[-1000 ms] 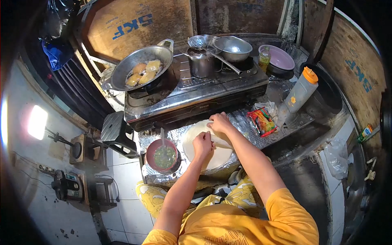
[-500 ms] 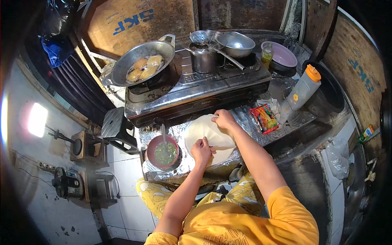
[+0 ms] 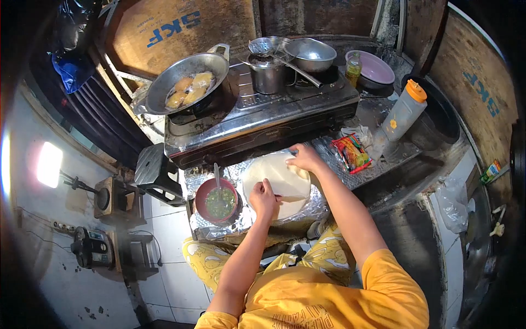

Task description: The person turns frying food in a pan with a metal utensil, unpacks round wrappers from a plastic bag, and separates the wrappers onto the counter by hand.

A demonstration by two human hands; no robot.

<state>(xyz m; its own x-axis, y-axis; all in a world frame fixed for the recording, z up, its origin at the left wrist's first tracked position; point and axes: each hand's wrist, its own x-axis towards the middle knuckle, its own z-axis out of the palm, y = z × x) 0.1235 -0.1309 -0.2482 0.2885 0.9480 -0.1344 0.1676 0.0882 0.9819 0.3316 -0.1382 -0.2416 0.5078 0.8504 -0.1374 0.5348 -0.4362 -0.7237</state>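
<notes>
Person is sitting at a low foil-covered table (image 3: 320,205), both hands working over a pale round sheet (image 3: 279,174) that is lying on the table, in front of the stove (image 3: 257,139). Right hand (image 3: 304,159) is pinching the sheet's far right edge, grip closed, thumb and fingers together. Left hand (image 3: 263,200) is resting at the near left part, fingers curled, thumb pointing up; cannot tell whether its grip is holding the sheet. Red bowl (image 3: 200,193) of green mix (image 3: 220,206) is standing left of the sheet, a spoon (image 3: 217,174) leaning in it. Red packet (image 3: 350,152) is lying to the right. On the stove, golden pieces (image 3: 193,94) are sitting in a wide pan (image 3: 212,64); a skimmer (image 3: 298,72) is resting across a pot (image 3: 267,80).
</notes>
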